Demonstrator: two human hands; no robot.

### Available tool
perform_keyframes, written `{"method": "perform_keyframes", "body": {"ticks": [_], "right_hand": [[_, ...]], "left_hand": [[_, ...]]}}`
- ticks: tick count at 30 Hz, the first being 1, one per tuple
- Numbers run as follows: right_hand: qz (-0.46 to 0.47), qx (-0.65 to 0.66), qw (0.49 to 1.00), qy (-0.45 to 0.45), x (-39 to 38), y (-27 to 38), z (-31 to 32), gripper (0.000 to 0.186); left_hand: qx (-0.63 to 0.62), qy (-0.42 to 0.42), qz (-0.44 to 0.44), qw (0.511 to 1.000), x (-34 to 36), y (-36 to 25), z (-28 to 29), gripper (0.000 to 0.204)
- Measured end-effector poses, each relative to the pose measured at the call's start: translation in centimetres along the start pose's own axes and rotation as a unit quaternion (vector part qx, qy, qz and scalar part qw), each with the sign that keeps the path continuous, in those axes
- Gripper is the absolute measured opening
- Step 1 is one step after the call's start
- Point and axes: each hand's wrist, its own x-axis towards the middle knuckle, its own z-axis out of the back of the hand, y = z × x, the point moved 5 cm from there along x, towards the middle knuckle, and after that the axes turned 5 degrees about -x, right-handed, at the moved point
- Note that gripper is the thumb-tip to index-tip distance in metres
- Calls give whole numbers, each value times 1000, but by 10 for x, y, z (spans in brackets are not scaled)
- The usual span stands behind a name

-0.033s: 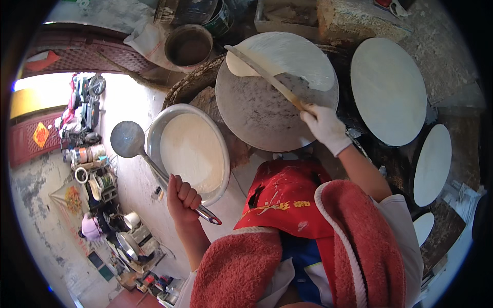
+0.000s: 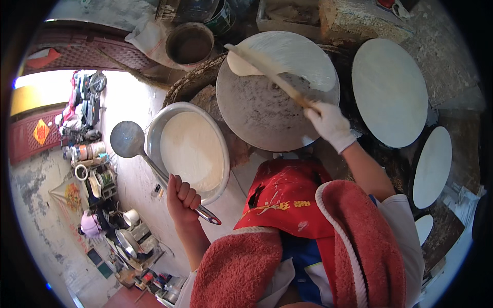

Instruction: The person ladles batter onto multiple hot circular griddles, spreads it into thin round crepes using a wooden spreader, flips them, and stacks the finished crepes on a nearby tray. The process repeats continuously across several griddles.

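Note:
My left hand (image 2: 184, 198) is closed around the handle of a metal ladle (image 2: 128, 139), whose round bowl is held out to the left. Just right of it, a large metal basin (image 2: 224, 154) contains pale, creamy batter (image 2: 191, 149). In a white glove, my right hand (image 2: 328, 125) grips a long wooden spreading stick (image 2: 280, 82). The stick slants to the far left across a round griddle (image 2: 257, 113). A thin white layer of batter (image 2: 292, 54) covers the griddle's far part, with the stick's far end over its left edge. Bare grey surface shows on the near part.
More round plates coated white, a large one (image 2: 390, 92) and a smaller one (image 2: 432, 167), stand on the right. A dark pot (image 2: 189, 45) is beyond the basin. Left, along the wall, are a motorbike (image 2: 92, 102) and several household items. A red apron (image 2: 287, 195) covers my front.
My gloved right hand has shifted slightly right and nearer, and the stick is more blurred. The left hand and ladle look unmoved.

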Motion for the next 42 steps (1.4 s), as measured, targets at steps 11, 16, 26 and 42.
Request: {"method": "perform_keyframes", "body": {"ticks": [11, 16, 26, 42], "right_hand": [[27, -15, 988, 150, 14, -20, 3, 36], [87, -28, 991, 97, 62, -22, 37, 38], [133, -37, 959, 249, 31, -22, 32, 38], [23, 74, 975, 208, -114, -48, -6, 35]], "left_hand": [[-48, -49, -15, 998, -24, 29, 7, 39], [-72, -103, -51, 991, -47, 40, 11, 38], [-182, -109, -31, 977, -75, 80, 34, 39], [-72, -81, 11, 994, -65, 51, 71, 39]]}}
